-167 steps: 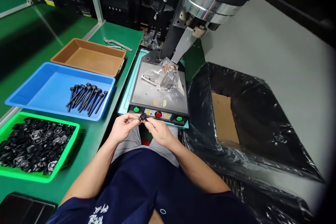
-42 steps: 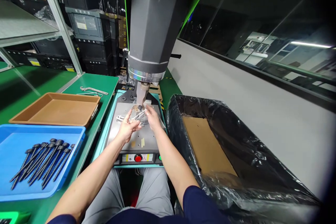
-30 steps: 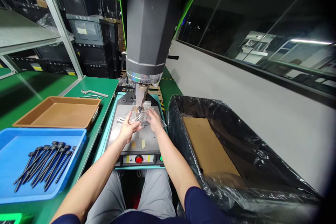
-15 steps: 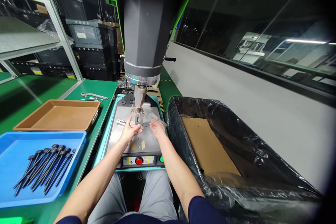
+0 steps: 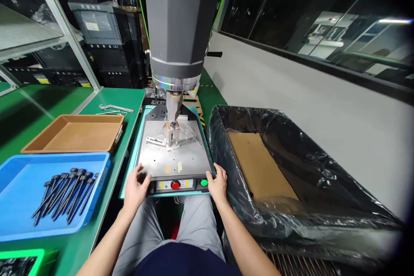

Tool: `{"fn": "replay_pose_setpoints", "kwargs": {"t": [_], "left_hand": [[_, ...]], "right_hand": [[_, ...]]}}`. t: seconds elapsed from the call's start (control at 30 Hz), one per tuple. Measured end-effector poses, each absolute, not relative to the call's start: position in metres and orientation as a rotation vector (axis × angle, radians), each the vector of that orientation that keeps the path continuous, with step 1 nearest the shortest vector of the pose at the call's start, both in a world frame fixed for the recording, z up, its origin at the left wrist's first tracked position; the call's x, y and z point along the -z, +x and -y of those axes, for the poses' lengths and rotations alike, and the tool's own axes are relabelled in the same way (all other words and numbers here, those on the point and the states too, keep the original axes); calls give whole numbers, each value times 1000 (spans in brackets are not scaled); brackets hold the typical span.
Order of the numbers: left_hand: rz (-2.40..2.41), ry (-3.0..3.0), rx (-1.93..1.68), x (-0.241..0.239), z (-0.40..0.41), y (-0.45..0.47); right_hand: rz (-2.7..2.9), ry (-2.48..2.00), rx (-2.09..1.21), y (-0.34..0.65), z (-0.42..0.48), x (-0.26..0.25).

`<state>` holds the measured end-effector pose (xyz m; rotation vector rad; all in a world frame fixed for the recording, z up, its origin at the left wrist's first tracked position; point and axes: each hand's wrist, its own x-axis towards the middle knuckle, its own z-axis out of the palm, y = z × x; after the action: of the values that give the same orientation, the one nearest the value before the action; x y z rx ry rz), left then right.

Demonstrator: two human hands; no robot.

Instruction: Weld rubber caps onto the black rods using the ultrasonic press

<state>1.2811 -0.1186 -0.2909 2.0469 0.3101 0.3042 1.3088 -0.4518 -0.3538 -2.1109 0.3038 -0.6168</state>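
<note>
My left hand [image 5: 136, 186] rests on the front left corner of the press's control panel, fingers apart, thumb on the panel where it hides the left button. At the front right corner lies my right hand [image 5: 217, 182], its thumb beside the green button [image 5: 203, 182]. Neither hand holds anything. A red button [image 5: 175, 185] sits between them. On the grey base plate [image 5: 174, 161] a metal fixture [image 5: 173, 133] carries a small black part [image 5: 173, 125] right under the press horn [image 5: 174, 104], with clear film around it.
A blue tray [image 5: 19, 177] with several black pins [image 5: 64, 190] lies at the left, a brown tray [image 5: 74, 133] behind it, a green tray [image 5: 19, 263] at the bottom left. A cardboard box lined with a black bag [image 5: 258, 168] stands at the right. A wrench [image 5: 116, 108] lies behind.
Both hands have drawn back from the fixture to the front corners of the control panel. The small black part they held earlier now sits in the fixture under the horn.
</note>
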Motion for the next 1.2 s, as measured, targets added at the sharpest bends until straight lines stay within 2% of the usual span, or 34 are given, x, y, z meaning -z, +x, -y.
{"fn": "replay_pose_setpoints", "kwargs": {"t": [0.07,0.3,1.07,1.2], "left_hand": [[-405,2227,-409,312,100,1263],[-381,2217,-163,350,82,1252],[-495,2091,-68,341,78,1257],[-441,2180,-325,326,88,1259]], "right_hand": [[-249,-2202,497,1293,453,366],[-111,-2256,288,1278,465,383],[-88,-2262,292,1276,468,386],[-81,-2257,293,1276,468,387]]}}
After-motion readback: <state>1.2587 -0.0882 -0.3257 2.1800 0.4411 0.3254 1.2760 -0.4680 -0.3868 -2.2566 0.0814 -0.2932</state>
